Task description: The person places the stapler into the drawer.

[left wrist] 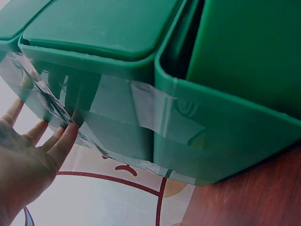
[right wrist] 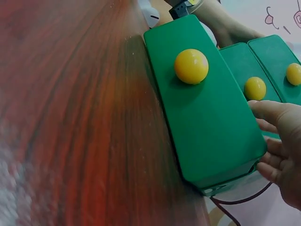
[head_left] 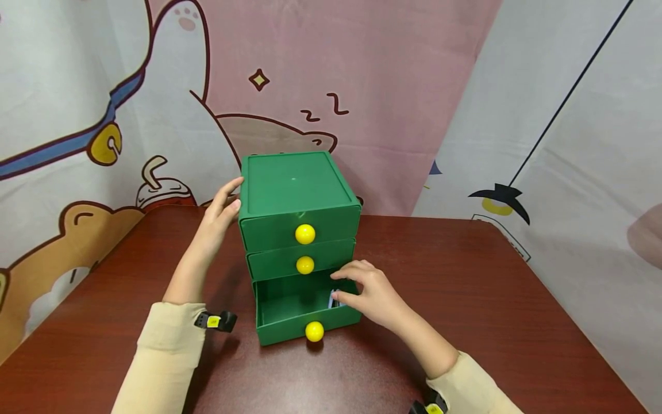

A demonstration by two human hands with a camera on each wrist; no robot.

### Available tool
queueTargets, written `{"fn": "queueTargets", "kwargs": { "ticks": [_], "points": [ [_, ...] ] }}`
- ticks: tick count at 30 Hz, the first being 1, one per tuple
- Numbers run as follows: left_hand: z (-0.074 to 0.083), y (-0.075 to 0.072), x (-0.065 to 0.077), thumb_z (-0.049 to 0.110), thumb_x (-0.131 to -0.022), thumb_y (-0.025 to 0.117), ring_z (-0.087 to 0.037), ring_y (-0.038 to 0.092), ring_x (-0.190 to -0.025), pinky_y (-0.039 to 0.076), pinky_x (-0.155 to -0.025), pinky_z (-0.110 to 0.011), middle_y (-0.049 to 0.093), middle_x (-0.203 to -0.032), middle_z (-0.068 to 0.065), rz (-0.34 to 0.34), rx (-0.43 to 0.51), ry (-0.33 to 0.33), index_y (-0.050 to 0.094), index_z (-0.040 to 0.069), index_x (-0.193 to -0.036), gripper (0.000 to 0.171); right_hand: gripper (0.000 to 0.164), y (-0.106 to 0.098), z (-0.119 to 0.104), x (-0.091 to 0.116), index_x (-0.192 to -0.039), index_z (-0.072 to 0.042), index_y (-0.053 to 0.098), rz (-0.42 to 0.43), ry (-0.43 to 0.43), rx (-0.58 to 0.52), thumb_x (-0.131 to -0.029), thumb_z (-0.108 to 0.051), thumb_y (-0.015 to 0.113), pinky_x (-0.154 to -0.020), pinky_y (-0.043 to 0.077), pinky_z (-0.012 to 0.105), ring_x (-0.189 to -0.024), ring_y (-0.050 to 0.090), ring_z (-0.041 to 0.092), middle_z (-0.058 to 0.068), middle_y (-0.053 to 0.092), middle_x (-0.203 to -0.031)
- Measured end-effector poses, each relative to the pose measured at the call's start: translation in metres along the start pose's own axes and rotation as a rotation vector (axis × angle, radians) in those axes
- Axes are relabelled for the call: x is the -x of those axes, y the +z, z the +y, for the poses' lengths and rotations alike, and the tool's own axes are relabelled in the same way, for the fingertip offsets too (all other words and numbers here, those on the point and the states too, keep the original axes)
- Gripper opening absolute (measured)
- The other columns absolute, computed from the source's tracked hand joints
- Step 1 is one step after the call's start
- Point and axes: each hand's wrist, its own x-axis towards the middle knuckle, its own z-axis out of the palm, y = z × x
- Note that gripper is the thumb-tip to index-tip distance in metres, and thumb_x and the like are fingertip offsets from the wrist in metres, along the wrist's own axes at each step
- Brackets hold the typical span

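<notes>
A green cabinet (head_left: pixel 295 184) with three stacked drawers, each with a round yellow knob, stands on the table. Its bottom drawer (head_left: pixel 281 332) is pulled out. My left hand (head_left: pixel 216 221) touches the cabinet's left side with spread fingers; clear tape (left wrist: pixel 113 108) covers that side. At the right end of the bottom drawer is my right hand (head_left: pixel 374 292), its thumb and fingers apart above the opening. Beside the thumb a small light-blue and dark item (head_left: pixel 332 299) shows inside the drawer, partly hidden by the hand.
The brown wooden table (head_left: pixel 517 322) extends on both sides of the cabinet. Behind it hangs a cartoon-printed cloth (head_left: pixel 403 103). The upper two drawers, with knobs (head_left: pixel 305 234) facing forward, are closed. A blurred skin-toned shape (head_left: pixel 646 236) shows at the right edge.
</notes>
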Motion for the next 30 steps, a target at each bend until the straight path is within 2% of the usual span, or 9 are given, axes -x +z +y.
{"fn": "queueTargets", "kwargs": {
  "ticks": [3,7,11,16,19,25,30],
  "points": [
    [0.000,0.000,0.000,0.028,-0.101,0.041,-0.028,0.028,-0.135,0.026,-0.101,-0.055,0.033,-0.144,-0.014,0.000,0.002,0.001,0.029,0.018,-0.152,0.053,0.029,-0.001,-0.005,0.001,-0.110,-0.014,0.071,0.031,-0.071,0.000,-0.082,-0.019,0.077,-0.064,0.044,0.027,-0.087,0.054,0.024,-0.009,0.062,-0.102],
    [0.000,0.001,0.000,0.028,-0.101,0.041,-0.028,0.028,-0.135,0.026,-0.101,-0.054,0.034,-0.143,-0.014,0.000,0.007,0.001,0.030,0.019,-0.152,0.053,0.027,-0.001,-0.012,0.003,-0.108,-0.013,0.071,0.069,-0.215,0.012,-0.082,-0.015,0.077,-0.059,0.044,0.025,-0.076,0.054,0.016,-0.012,0.060,-0.091],
    [0.000,0.001,0.000,0.028,-0.101,0.041,-0.028,0.028,-0.135,0.026,-0.101,-0.054,0.034,-0.142,-0.013,-0.001,0.006,0.001,0.030,0.019,-0.152,0.053,0.024,0.001,-0.019,0.005,-0.104,-0.012,0.072,0.098,-0.349,0.073,-0.081,-0.014,0.078,-0.057,0.041,0.017,-0.064,0.049,0.008,-0.012,0.058,-0.080],
    [0.000,0.001,0.000,0.029,-0.101,0.041,-0.027,0.028,-0.135,0.025,-0.102,-0.056,0.034,-0.142,-0.015,0.000,0.004,-0.001,0.029,0.019,-0.152,0.053,0.022,0.004,-0.026,0.006,-0.100,-0.013,0.073,0.080,-0.438,0.112,-0.079,-0.016,0.079,-0.054,0.040,0.011,-0.061,0.051,0.000,-0.011,0.064,-0.075],
    [0.000,0.000,0.000,0.030,-0.101,0.041,-0.028,0.029,-0.134,0.024,-0.103,-0.057,0.034,-0.141,-0.016,0.002,-0.001,-0.001,0.030,0.020,-0.151,0.053,0.023,0.007,-0.030,0.008,-0.100,-0.013,0.073,0.020,-0.437,0.123,-0.079,-0.019,0.080,-0.053,0.038,0.009,-0.060,0.052,-0.004,-0.010,0.066,-0.073],
    [0.000,0.000,0.000,0.031,-0.102,0.040,-0.030,0.029,-0.135,0.024,-0.103,-0.057,0.034,-0.141,-0.018,-0.007,-0.001,0.004,0.029,0.020,-0.152,0.053,0.025,0.015,-0.033,0.011,-0.103,-0.015,0.074,-0.156,-0.365,0.197,-0.081,-0.027,0.078,-0.053,0.035,0.007,-0.053,0.043,-0.010,-0.013,0.065,-0.070],
    [0.000,0.001,-0.001,0.031,-0.101,0.040,-0.029,0.033,-0.132,0.025,-0.104,-0.055,0.036,-0.138,-0.016,-0.009,0.015,-0.004,0.029,0.021,-0.152,0.052,0.025,0.022,-0.032,0.013,-0.104,-0.017,0.073,-0.255,-0.317,0.225,-0.081,-0.027,0.078,-0.060,0.040,0.007,-0.062,0.053,-0.011,-0.013,0.066,-0.078]
  ]
}}
